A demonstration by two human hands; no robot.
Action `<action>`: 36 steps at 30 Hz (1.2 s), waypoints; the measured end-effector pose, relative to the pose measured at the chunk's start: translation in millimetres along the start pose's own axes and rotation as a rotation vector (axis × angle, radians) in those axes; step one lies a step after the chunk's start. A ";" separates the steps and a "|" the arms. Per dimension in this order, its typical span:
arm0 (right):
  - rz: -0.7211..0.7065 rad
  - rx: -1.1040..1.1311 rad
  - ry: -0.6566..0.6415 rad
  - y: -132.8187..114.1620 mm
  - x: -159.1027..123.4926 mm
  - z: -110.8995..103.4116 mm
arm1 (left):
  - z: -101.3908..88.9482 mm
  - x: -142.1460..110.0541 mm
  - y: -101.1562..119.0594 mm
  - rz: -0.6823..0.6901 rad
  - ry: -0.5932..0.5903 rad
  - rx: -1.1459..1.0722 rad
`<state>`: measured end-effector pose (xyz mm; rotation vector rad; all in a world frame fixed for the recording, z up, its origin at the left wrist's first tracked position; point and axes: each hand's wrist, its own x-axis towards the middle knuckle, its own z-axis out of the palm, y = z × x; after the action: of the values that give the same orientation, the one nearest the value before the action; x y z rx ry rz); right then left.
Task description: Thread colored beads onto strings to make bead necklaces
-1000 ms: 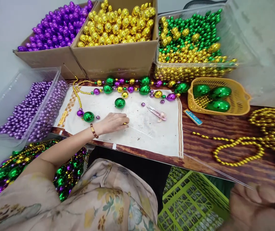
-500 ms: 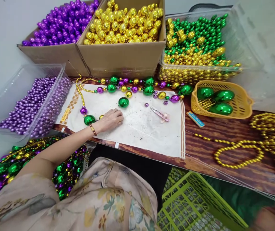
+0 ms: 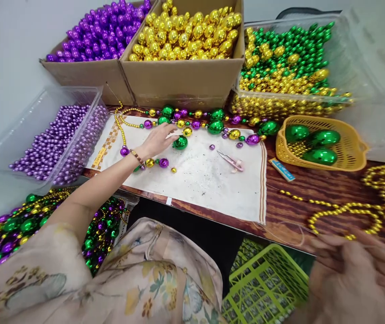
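My left hand (image 3: 158, 139) reaches over the white cloth with its fingers stretched out. The fingertips are at the upper left of a loose large green bead (image 3: 180, 142); I cannot tell if they touch it. A bead necklace (image 3: 215, 127) in green, purple and gold lies along the cloth's far edge. Its other end, with a purple bead (image 3: 163, 163) and a small gold bead, lies below my left hand, partly hidden by my wrist. At lower right my right hand (image 3: 351, 274), blurred, has its fingers bunched on a thin pale thread (image 3: 302, 234) that loops slackly toward the cloth.
Pink-handled snips (image 3: 230, 160) and two small purple beads (image 3: 212, 147) lie on the cloth (image 3: 192, 184). An orange basket (image 3: 357, 153) holds large green beads. Gold bead strands (image 3: 344, 209) lie at right. Boxes (image 3: 182, 83) of beads line the back; a green crate (image 3: 270, 274) stands below.
My left hand has left the near strand's end and moved up to the loose green bead. My right hand has come further into view from the lower right; the taut thread is now slack.
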<state>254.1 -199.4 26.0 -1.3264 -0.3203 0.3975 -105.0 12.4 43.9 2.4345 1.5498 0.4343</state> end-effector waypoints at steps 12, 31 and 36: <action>0.070 -0.092 -0.343 23.8 -42.5 8.3 | -6.3 29.7 12.7 -0.013 -0.129 -0.260; 0.326 0.004 -0.502 65.6 -45.6 13.9 | 68.5 -26.4 148.9 -0.086 -0.207 -1.153; 0.315 -0.020 -0.528 74.1 -44.1 13.2 | 65.4 -27.5 149.1 -0.085 -0.167 -1.151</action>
<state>201.8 -193.8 -43.5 -1.2791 -0.5551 1.0184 33.3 -76.8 30.3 1.4475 0.8957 0.7923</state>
